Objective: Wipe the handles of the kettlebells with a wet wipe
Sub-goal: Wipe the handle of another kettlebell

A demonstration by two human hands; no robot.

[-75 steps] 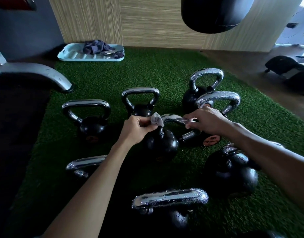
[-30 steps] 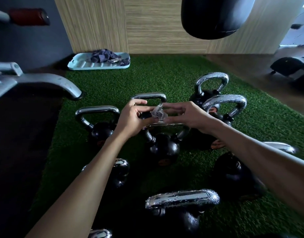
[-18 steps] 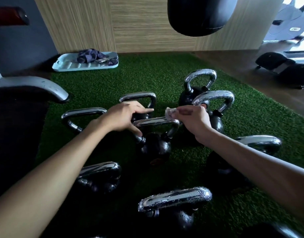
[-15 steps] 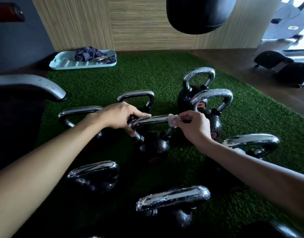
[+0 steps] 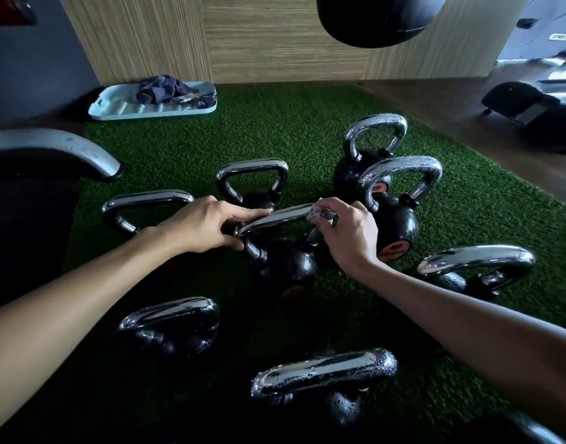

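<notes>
Eight kettlebells (image 5: 323,373) on turf (image 5: 275,129): black bodies, chrome handles, some beaded wet. One wet wipe (image 5: 320,215), crumpled white. Right hand (image 5: 348,238) grip pinches it against centre handle (image 5: 275,217); left hand (image 5: 204,225) grip wraps handle's left end.

Glossy chrome handle (image 5: 275,217), rough green turf (image 5: 275,133)

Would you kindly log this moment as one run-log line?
step: wipe centre handle | left hand: grips handle | right hand: pinches wet wipe on handle
</notes>
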